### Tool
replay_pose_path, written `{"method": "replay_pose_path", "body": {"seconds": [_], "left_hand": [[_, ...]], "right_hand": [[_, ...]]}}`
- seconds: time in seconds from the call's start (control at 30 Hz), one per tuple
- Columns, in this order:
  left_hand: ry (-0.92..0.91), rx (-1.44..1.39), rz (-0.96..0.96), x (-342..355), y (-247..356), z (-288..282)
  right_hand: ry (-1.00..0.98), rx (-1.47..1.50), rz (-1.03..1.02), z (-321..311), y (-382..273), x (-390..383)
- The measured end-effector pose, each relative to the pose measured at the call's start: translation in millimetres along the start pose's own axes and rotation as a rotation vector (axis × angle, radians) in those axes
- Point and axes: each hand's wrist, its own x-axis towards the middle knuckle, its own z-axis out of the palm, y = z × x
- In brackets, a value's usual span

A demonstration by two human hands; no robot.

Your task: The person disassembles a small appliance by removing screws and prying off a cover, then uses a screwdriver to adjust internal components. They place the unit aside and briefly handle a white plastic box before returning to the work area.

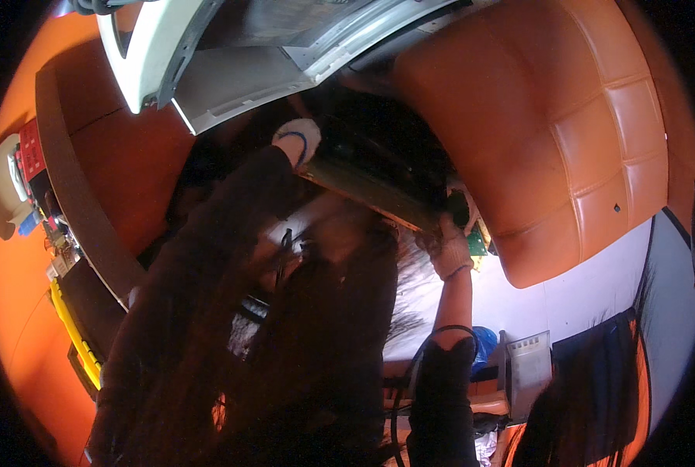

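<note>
White-gloved right hand [448, 251] curls round long, dark, straight-edged panel [367, 191]; white-gloved left hand's closure is unclear [297, 140]; uneven support could tip it.

Looks like a workshop or repair area, exact kind unclear, to judge by white knitted work gloves [296, 138], a curved white hard-shell casing [154, 56] and small coloured items [28, 224] clustered aside.
</note>
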Motion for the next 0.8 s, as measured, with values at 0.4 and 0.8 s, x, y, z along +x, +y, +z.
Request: {"method": "replay_pose_path", "body": {"seconds": [0.4,0.8], "left_hand": [[-0.003,-0.035,0.009,20,7,14],[-0.093,-0.076,-0.014,40,-2,9]], "right_hand": [[0.354,-0.492,-0.405,-36,2,-12],[0.3,-2.02,-1.32,116,-3,-41]]}}
